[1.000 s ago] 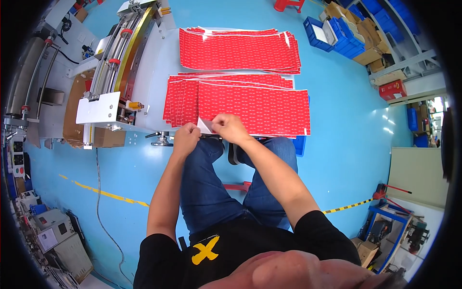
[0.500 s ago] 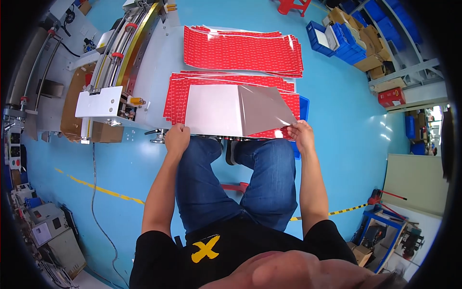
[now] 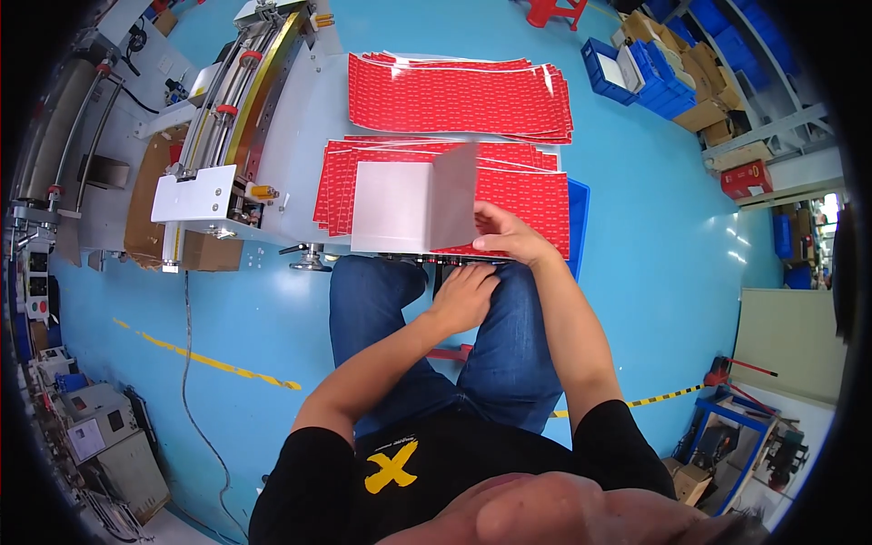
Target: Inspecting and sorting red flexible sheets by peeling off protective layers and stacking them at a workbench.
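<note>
A pale silvery sheet (image 3: 391, 204) lies on a stack of red patterned sheets (image 3: 522, 204), and its grey right-hand part (image 3: 454, 195) stands folded up along a crease. My right hand (image 3: 513, 238) is beside that raised part. Its thumb is apart from its curled fingers, and some fingertips are near or behind the flap's edge; whether they touch it I cannot tell. Below the table's front edge, over my right thigh, my left hand (image 3: 465, 295) has its fingers stretched toward the right, holding nothing visible.
A second stack of red sheets (image 3: 454, 95) lies farther back on the white table (image 3: 313, 136). To the left stands a roller machine (image 3: 204, 195). A blue bin (image 3: 576, 213) sits by the table's right side. Blue crates (image 3: 649, 86) and cartons line the right shelves.
My left hand has let go of the sheet's left corner and moved right, over my thigh. My right hand has moved left, and the sheet's right part now stands up more steeply.
</note>
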`<state>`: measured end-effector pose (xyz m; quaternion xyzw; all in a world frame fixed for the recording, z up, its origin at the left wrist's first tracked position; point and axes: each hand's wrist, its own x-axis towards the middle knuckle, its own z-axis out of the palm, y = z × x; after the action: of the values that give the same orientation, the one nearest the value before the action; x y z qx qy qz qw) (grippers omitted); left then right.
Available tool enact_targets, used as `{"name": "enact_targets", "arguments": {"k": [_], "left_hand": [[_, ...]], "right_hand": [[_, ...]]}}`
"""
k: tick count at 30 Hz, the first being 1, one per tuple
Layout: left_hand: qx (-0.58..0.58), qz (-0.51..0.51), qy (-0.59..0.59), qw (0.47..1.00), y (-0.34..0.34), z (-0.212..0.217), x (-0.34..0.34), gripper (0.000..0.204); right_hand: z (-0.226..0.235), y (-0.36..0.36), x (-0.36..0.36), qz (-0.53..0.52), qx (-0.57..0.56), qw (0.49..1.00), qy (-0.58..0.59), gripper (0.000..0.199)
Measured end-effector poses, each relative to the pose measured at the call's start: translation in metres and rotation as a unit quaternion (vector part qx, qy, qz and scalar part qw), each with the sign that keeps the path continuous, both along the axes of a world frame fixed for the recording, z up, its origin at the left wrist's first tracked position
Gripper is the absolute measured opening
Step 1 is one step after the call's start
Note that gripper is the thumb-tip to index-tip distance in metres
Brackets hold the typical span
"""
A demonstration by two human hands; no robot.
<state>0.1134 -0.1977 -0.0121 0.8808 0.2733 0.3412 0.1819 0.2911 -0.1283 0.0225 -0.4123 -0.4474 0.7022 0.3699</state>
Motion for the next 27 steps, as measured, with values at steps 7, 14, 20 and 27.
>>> {"name": "enact_targets", "arguments": {"k": [7, 14, 20, 27], "left_hand": [[-0.267, 0.089, 0.116, 0.952, 0.038, -0.006, 0.026, 0.038], [-0.063, 0.066, 0.182, 0.979, 0.058, -0.014, -0.002, 0.061], [-0.04, 0.119, 0.21, 0.97, 0.077, -0.018, -0.037, 0.061], [-0.07, 0.281, 0.285, 0.914, 0.115, -0.015, -0.108, 0.079]], "right_hand": [[0.021, 0.014, -0.004, 0.119, -0.013, 0.989, 0.092, 0.099], [0.0, 0.014, 0.009, -0.026, -0.041, 0.998, -0.043, 0.052], [-0.017, 0.01, 0.016, -0.1, -0.06, 0.982, -0.149, 0.026], [-0.019, 0.01, 0.015, -0.088, -0.071, 0.967, -0.226, 0.02]]}}
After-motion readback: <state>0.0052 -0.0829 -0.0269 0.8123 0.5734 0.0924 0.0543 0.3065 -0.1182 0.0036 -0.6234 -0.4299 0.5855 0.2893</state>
